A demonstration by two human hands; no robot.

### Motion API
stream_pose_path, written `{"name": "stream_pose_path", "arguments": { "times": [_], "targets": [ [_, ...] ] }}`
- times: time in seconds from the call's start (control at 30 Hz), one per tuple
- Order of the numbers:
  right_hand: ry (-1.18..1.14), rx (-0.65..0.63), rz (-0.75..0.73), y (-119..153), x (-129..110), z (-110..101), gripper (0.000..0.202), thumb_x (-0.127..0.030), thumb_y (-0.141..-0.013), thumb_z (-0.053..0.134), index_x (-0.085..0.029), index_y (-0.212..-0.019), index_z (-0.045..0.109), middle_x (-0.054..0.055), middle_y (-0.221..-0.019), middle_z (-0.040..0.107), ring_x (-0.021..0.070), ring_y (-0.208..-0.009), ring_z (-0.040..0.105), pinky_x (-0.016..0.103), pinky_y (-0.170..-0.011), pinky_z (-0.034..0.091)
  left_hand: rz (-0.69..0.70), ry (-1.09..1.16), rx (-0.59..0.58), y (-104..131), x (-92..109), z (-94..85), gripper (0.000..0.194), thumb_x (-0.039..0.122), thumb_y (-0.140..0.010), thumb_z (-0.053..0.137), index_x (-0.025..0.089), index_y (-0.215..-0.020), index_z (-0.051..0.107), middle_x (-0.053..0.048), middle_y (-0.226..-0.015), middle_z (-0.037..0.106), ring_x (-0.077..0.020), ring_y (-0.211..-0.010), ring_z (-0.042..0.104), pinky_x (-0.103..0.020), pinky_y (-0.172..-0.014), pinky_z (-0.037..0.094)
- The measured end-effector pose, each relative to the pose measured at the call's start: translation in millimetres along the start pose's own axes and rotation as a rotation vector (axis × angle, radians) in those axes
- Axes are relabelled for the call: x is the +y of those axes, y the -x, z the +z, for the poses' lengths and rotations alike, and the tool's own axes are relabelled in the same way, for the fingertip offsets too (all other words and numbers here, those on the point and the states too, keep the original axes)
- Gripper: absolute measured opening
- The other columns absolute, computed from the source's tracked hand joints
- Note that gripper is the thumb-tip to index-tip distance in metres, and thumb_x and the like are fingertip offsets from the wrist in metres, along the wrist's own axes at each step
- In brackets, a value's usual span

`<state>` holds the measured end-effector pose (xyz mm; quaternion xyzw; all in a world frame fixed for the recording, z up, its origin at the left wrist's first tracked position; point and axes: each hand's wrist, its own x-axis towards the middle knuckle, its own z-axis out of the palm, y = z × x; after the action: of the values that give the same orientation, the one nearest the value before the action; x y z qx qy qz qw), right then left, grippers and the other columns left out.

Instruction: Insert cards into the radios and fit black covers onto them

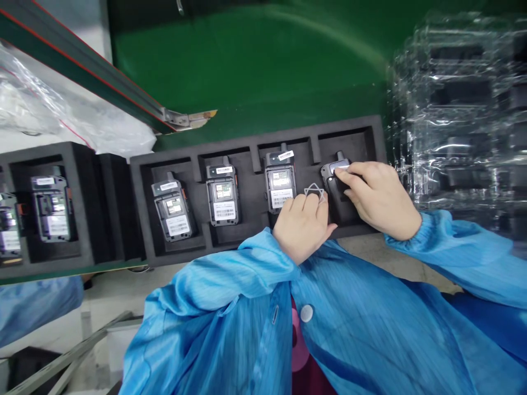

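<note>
The person is working at a black foam tray (313, 144) with four pockets, lying on a green belt (255, 71). The right hand (381, 200) is pressing down on the device (338, 184) in the rightmost pocket, its fingers held together and flat across the device's upper half, fingertips resting at a pale strip near the top edge. The left hand (302, 225) is lying just beside it on the tray's near wall, fingers curled loosely together; whether it is pinching anything I cannot tell. A small clear film tab (315, 191) is showing just above its knuckles, touching or almost touching the device's left edge.

The step in hand looks like finishing off this last device (smoothing a film or label, or seating the unit in its pocket). The other three pockets are holding devices (224, 193) face-up with barcode labels showing. A second tray (84, 208) is sitting to the left with more units, and a stack of clear blister trays (461, 109) is standing at the right.

The next move is likely calling for steady downward pressure from the right fingers while the left hand is bracing the tray, so the device is not tipping out of its pocket.
</note>
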<state>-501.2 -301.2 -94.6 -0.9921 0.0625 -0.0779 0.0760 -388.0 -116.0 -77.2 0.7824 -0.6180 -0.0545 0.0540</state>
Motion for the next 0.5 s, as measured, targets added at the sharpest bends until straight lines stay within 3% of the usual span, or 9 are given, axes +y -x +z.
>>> {"name": "stream_pose_path", "arguments": {
  "times": [0.13,0.2,0.27,0.37,0.43,0.5],
  "targets": [
    [0.076,0.023,0.063,7.8,-11.6,4.0,0.051,-0.028,-0.098,0.041,-0.020,-0.148,0.042,0.015,-0.138,0.054,0.0331,-0.127,0.050,0.058,-0.109,0.036,0.063,-0.010,-0.012,-0.8,2.9,1.6,0.070,0.046,-0.096,0.056,0.008,-0.152,0.039,-0.010,-0.104,0.057,-0.0248,-0.097,0.054,-0.038,-0.080,0.043],
    [0.071,0.017,0.061,5.7,-13.8,1.6,0.052,-0.028,-0.097,0.043,-0.019,-0.149,0.040,0.015,-0.144,0.049,0.0326,-0.132,0.046,0.058,-0.115,0.031,0.102,-0.013,-0.042,-2.2,3.6,1.4,0.071,0.046,-0.094,0.059,0.011,-0.152,0.039,-0.009,-0.102,0.057,-0.0246,-0.096,0.054,-0.038,-0.079,0.044],
    [-0.001,0.037,0.043,-1.8,-5.0,-7.7,0.055,-0.033,-0.097,0.046,-0.016,-0.149,0.039,0.017,-0.147,0.046,0.0311,-0.134,0.043,0.054,-0.116,0.033,0.128,-0.014,-0.066,-3.7,2.7,-0.2,0.069,0.046,-0.094,0.061,0.013,-0.151,0.042,-0.008,-0.100,0.058,-0.0246,-0.095,0.055,-0.038,-0.078,0.045],
    [-0.053,0.164,0.222,-15.7,40.1,-36.3,0.055,-0.041,-0.098,0.047,-0.015,-0.146,0.043,0.016,-0.145,0.047,0.0250,-0.137,0.041,0.043,-0.116,0.034,0.157,-0.005,-0.053,-2.9,-2.7,-4.9,0.063,0.046,-0.095,0.058,0.014,-0.148,0.046,-0.007,-0.097,0.059,-0.0250,-0.092,0.056,-0.038,-0.077,0.046],
    [0.048,0.186,0.556,-18.8,90.0,-59.2,0.050,-0.043,-0.100,0.044,-0.016,-0.141,0.050,0.014,-0.144,0.049,0.0216,-0.138,0.040,0.036,-0.117,0.030,0.155,0.012,-0.002,1.4,-9.6,-9.0,0.060,0.044,-0.097,0.056,0.012,-0.147,0.048,-0.007,-0.094,0.059,-0.0248,-0.089,0.056,-0.038,-0.077,0.046],
    [0.109,0.205,0.790,-12.7,146.8,-77.2,0.055,-0.046,-0.098,0.046,-0.006,-0.133,0.057,0.022,-0.136,0.054,0.0291,-0.135,0.044,0.042,-0.111,0.032,0.132,0.024,0.068,8.7,-19.6,-13.4,0.055,0.042,-0.098,0.053,0.011,-0.144,0.051,-0.007,-0.091,0.059,-0.0242,-0.086,0.056,-0.037,-0.076,0.046]
  ]
}}
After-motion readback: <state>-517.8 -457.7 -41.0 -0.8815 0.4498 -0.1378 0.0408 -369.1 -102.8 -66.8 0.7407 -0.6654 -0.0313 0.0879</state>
